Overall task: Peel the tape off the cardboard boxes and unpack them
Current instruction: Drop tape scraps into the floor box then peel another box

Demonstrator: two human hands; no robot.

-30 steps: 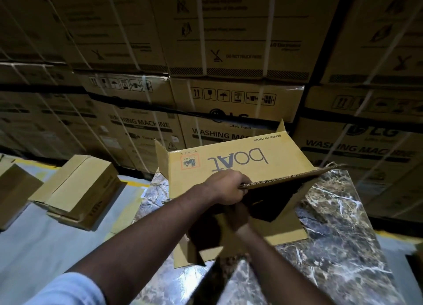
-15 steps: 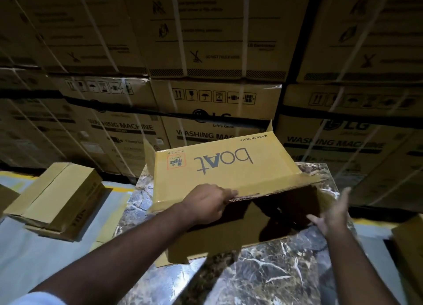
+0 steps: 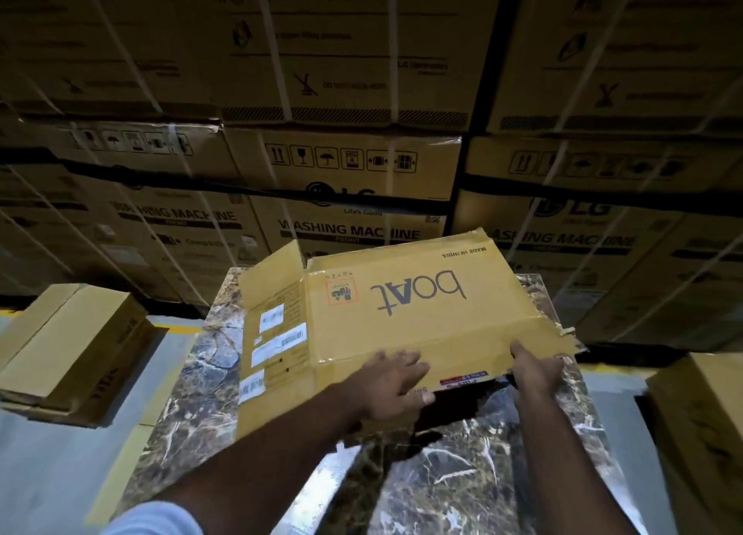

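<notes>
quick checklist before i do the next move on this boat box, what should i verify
1. Both hands on the box: ok. Left hand and right hand grip the near edge of the yellow-brown cardboard box printed "boAt".
2. Box supported: ok, it rests on the dark marble-patterned table.
3. Tape removed: cannot tell; the near right corner looks torn.
4. Box emptied: cannot tell, the opening is in shadow.
5. Side flap with white labels: ok, folded open to the left.

Dim room: stacked washing-machine cartons (image 3: 345, 164) behind a marble table (image 3: 462, 474), grey floor (image 3: 48, 474).
</notes>
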